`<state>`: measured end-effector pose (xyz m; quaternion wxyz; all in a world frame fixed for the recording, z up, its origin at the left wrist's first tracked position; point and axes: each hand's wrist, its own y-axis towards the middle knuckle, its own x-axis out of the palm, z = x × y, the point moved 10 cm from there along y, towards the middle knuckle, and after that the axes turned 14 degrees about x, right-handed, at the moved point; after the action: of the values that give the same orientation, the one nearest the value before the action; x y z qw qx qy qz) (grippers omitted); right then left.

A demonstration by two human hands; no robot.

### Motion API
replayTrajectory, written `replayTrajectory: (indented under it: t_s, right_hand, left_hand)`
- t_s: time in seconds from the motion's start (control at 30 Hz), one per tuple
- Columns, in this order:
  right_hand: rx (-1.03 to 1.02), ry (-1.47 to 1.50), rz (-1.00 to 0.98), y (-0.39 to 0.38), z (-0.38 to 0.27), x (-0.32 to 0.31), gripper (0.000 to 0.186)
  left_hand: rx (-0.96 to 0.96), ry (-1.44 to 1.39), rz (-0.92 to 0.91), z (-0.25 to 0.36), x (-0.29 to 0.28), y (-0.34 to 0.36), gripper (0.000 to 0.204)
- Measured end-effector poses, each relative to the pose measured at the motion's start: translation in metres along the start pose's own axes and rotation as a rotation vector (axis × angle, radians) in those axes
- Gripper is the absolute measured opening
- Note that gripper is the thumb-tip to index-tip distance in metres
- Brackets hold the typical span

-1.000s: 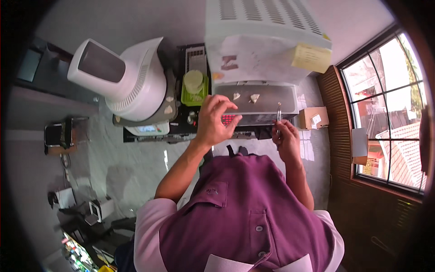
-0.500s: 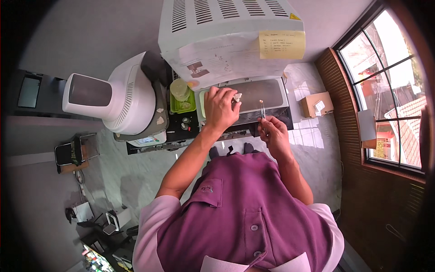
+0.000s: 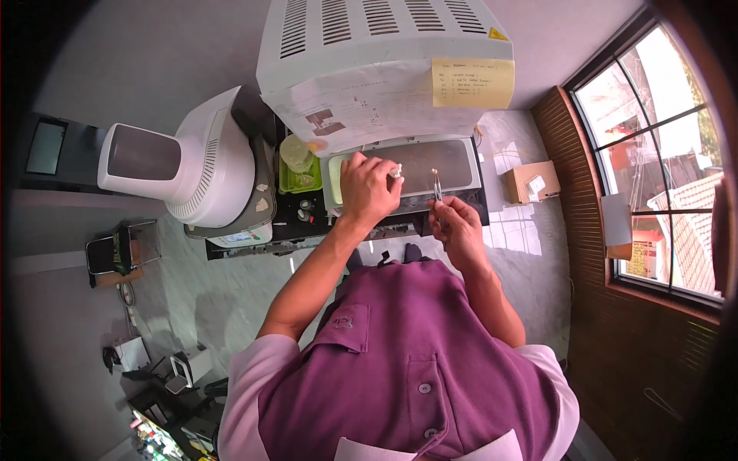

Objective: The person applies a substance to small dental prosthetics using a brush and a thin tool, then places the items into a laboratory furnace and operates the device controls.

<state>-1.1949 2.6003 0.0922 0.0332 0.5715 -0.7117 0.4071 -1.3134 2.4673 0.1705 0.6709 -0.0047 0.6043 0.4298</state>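
My left hand (image 3: 369, 188) is closed over the grey-topped tray, pinching a small white plaster-like piece (image 3: 396, 170) between thumb and fingertips. What exactly this piece is cannot be made out at this size. To its right, my right hand (image 3: 457, 223) grips a pair of metal tweezers (image 3: 437, 188), tips pointing away from me. A tiny cream-coloured piece (image 3: 434, 172) sits at the tweezers' tips, apart from the white one. Both hands are held in front of the large white vented machine (image 3: 384, 100), above the long tray (image 3: 438, 157) at its base.
Left of the tray stands a green basket (image 3: 300, 181) with a translucent tub (image 3: 296, 154). Small bottles (image 3: 306, 209) lie near the counter's front edge, beside a white rounded machine (image 3: 219, 165) with white fragments on its ledge. A cardboard box (image 3: 532, 180) is at the right, by the window.
The whole view has shifted slightly, and the hands appear a little further left with it. The white piece in my left hand looks turned, with less of it showing. Both grips are unchanged.
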Motion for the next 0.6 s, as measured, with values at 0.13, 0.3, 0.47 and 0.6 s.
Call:
replayTrajectory:
  t_s: [0.13,0.3,0.47,0.6]
  right_hand:
    - [-0.002,0.027,-0.004,-0.002,-0.007,0.004,0.015]
    - [-0.022,0.021,-0.002,-0.009,-0.016,0.010,0.015]
    - [0.027,0.004,0.004,-0.019,-0.020,0.021,0.017]
    - [0.021,-0.014,-0.070,-0.022,-0.024,0.034,0.019]
  left_hand:
    - [-0.081,-0.119,-0.003,-0.004,-0.008,0.006,0.024]
    - [-0.211,-0.424,-0.031,-0.002,-0.016,0.010,0.031]
    - [-0.326,-0.683,-0.061,-0.005,-0.014,0.004,0.036]
    - [-0.322,-0.720,-0.044,-0.004,-0.020,0.003,0.036]
